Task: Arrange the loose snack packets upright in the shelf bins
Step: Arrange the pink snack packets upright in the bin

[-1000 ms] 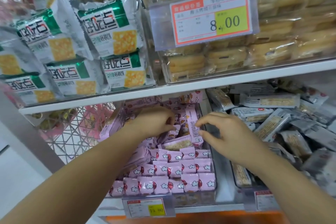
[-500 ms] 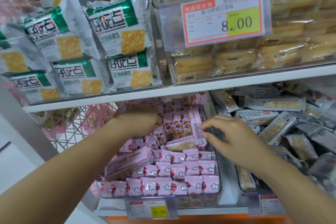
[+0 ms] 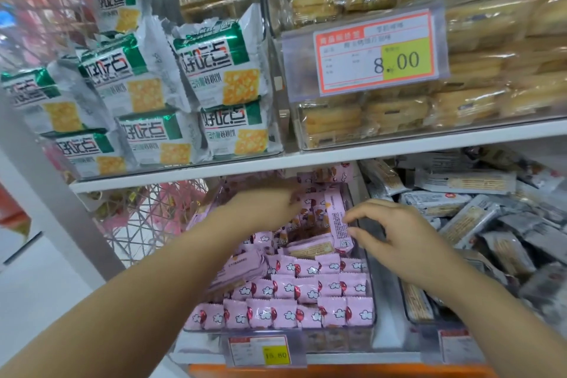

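A clear shelf bin (image 3: 277,333) holds pink snack packets. Rows of them (image 3: 306,288) stand upright at the front. One pink packet (image 3: 237,270) lies loose on its side at the left, and another (image 3: 310,247) lies flat in the middle. My left hand (image 3: 264,205) reaches deep into the back of the bin, under the shelf board, with its fingertips hidden among the packets there. My right hand (image 3: 395,236) hovers at the bin's right side, fingers spread. Its index fingertip and thumb touch the edge of a tall upright pink packet (image 3: 336,218).
To the right, a second bin is heaped with grey packets (image 3: 460,215). The white shelf board (image 3: 306,159) above carries green-and-white cracker bags (image 3: 211,70) and a clear box of cakes with an 8.00 price tag (image 3: 380,52). A wire basket (image 3: 153,218) stands to the left.
My left hand has moved further back into the bin. A loose pink packet now lies at the bin's left. My right hand stays by the tall upright packet.
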`<state>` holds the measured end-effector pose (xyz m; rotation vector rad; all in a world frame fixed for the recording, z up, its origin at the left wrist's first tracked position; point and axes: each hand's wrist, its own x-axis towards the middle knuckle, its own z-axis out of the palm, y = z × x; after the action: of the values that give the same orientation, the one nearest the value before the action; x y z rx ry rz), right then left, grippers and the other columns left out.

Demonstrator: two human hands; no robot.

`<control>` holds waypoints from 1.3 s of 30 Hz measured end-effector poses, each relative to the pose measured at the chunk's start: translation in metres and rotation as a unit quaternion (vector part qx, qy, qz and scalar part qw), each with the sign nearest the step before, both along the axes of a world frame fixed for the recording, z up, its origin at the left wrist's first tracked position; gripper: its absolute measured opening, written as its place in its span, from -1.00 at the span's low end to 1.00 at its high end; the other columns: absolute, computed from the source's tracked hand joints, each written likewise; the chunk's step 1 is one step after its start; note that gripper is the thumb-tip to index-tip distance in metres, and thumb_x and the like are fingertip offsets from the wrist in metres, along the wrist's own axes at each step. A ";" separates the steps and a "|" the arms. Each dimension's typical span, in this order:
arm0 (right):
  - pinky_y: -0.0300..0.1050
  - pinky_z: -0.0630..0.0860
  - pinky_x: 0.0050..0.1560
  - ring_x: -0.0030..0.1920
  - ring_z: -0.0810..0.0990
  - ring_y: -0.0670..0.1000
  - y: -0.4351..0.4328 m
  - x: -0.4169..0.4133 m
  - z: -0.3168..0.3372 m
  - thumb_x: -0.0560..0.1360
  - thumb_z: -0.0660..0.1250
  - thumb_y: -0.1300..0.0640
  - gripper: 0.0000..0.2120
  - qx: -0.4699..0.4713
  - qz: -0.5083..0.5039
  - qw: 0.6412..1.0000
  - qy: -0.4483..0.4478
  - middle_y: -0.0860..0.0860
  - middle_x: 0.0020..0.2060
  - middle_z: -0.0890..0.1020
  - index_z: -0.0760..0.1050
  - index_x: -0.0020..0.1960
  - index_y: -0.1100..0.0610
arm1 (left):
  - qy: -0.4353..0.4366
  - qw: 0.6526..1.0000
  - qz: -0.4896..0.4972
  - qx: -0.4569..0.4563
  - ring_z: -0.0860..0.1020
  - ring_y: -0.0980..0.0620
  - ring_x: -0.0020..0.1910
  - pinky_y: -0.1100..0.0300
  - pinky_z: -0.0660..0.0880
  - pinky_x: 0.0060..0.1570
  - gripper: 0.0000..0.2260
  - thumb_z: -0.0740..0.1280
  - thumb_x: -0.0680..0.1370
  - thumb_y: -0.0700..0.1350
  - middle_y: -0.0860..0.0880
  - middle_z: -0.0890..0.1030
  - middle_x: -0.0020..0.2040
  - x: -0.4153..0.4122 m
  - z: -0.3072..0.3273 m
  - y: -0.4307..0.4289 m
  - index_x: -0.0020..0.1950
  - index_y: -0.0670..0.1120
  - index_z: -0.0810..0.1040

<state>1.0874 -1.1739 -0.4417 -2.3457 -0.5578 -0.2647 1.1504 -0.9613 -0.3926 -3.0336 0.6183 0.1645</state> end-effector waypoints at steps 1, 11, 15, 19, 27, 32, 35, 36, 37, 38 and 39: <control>-0.32 0.41 0.15 0.06 0.50 -0.25 -0.001 0.000 0.001 0.52 0.32 0.09 -0.82 0.004 -0.001 1.000 0.000 -0.23 0.00 0.58 0.58 0.10 -0.03 | 0.024 0.999 0.014 -0.043 0.54 -0.07 0.03 0.15 0.48 0.03 -0.69 0.14 0.63 0.04 -0.08 0.56 0.17 -0.004 -0.001 -0.010 0.30 -0.06 0.46; -0.54 0.28 0.08 0.05 0.50 -0.26 -0.007 0.001 0.002 0.50 0.34 0.10 -0.81 0.011 0.001 1.000 -0.014 -0.22 0.00 0.58 0.59 0.10 -0.01 | 0.122 0.952 0.122 -0.251 0.47 -0.01 0.02 0.20 0.45 -0.12 -0.43 0.29 0.58 0.02 -0.13 0.47 0.24 0.001 -0.029 -0.061 0.51 -0.13 0.18; -0.49 0.32 0.10 0.04 0.48 -0.27 -0.006 0.001 0.003 0.51 0.33 0.09 -0.81 0.008 -0.001 1.000 -0.020 -0.24 -0.01 0.55 0.59 0.11 -0.02 | 0.125 0.938 0.144 -0.291 0.57 -0.09 0.11 0.28 0.51 -0.22 -0.38 0.36 0.53 0.03 -0.12 0.49 0.32 -0.007 -0.016 -0.048 0.52 0.00 0.18; -0.60 0.18 0.08 0.10 0.37 -0.35 -0.002 -0.004 0.008 0.50 0.34 0.02 -0.70 0.021 0.000 1.000 -0.021 -0.27 0.09 0.50 0.50 0.24 -0.07 | 0.089 0.895 0.161 -0.407 0.59 0.03 0.06 0.04 0.50 0.18 -0.63 0.43 0.46 0.09 0.04 0.61 0.14 -0.032 0.000 -0.016 0.24 0.09 0.50; -0.59 0.34 -0.01 0.07 0.49 -0.37 0.019 -0.021 0.017 0.44 0.44 0.10 -0.52 0.153 0.047 0.987 0.002 -0.28 0.06 0.57 0.33 0.19 -0.31 | 0.142 0.815 0.037 -0.560 0.60 -0.04 0.15 0.02 0.48 0.23 -0.59 0.45 0.46 -0.02 -0.07 0.65 0.13 -0.066 0.005 0.003 0.23 -0.16 0.50; -0.45 0.41 -0.16 -0.08 0.55 -0.21 -0.005 -0.019 0.016 0.42 0.44 0.20 -0.61 0.150 -0.066 0.982 -0.089 -0.22 -0.06 0.61 0.49 0.17 -0.12 | 0.128 0.892 0.064 -0.429 0.58 0.13 0.13 0.06 0.47 0.24 -0.63 0.39 0.52 -0.04 0.09 0.57 0.21 -0.051 -0.001 0.011 0.29 0.05 0.40; -0.51 0.38 -0.20 -0.23 0.49 -0.15 -0.020 -0.013 0.015 0.41 0.44 0.22 -0.65 0.101 -0.126 0.978 -0.132 -0.14 -0.14 0.55 0.54 0.17 0.07 | 0.168 0.939 0.067 -0.292 0.57 0.12 0.12 0.11 0.48 0.21 -0.63 0.37 0.54 -0.02 0.07 0.55 0.23 -0.037 -0.006 0.009 0.33 0.06 0.41; -0.55 0.36 -0.18 -0.25 0.46 -0.15 -0.023 -0.012 0.015 0.40 0.45 0.24 -0.65 0.089 -0.131 0.977 -0.140 -0.13 -0.15 0.54 0.55 0.17 0.10 | 0.185 0.944 0.067 -0.264 0.57 0.12 0.12 0.15 0.47 0.20 -0.62 0.36 0.55 -0.02 0.04 0.55 0.25 -0.033 -0.006 0.005 0.35 0.04 0.40; -0.57 0.35 -0.17 -0.25 0.46 -0.14 -0.026 -0.011 0.015 0.39 0.45 0.24 -0.65 0.081 -0.134 0.978 -0.141 -0.11 -0.16 0.55 0.56 0.17 0.11 | 0.195 0.947 0.064 -0.247 0.56 0.12 0.12 0.18 0.46 0.19 -0.60 0.35 0.55 -0.01 0.03 0.54 0.26 -0.029 -0.007 -0.001 0.37 0.02 0.39; -0.53 0.36 -0.18 -0.24 0.48 -0.11 -0.028 -0.011 0.015 0.39 0.45 0.23 -0.65 0.077 -0.134 0.978 -0.137 -0.09 -0.15 0.57 0.56 0.17 0.10 | 0.198 0.950 0.062 -0.235 0.55 0.12 0.10 0.23 0.45 0.16 -0.57 0.34 0.55 0.02 0.03 0.55 0.26 -0.026 -0.007 -0.006 0.40 0.01 0.37; -0.47 0.39 -0.20 -0.22 0.52 -0.06 -0.029 -0.010 0.014 0.40 0.45 0.21 -0.65 0.076 -0.135 0.979 -0.130 -0.06 -0.14 0.60 0.56 0.18 0.09 | 0.194 0.953 0.064 -0.226 0.54 0.13 0.07 0.28 0.43 0.07 -0.53 0.33 0.55 0.06 0.03 0.56 0.24 -0.022 -0.008 -0.012 0.42 0.00 0.34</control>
<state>1.0777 -1.2034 -0.4279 -2.2480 -0.3234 -0.7227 1.1281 -0.9733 -0.4011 -3.5170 0.5358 0.7347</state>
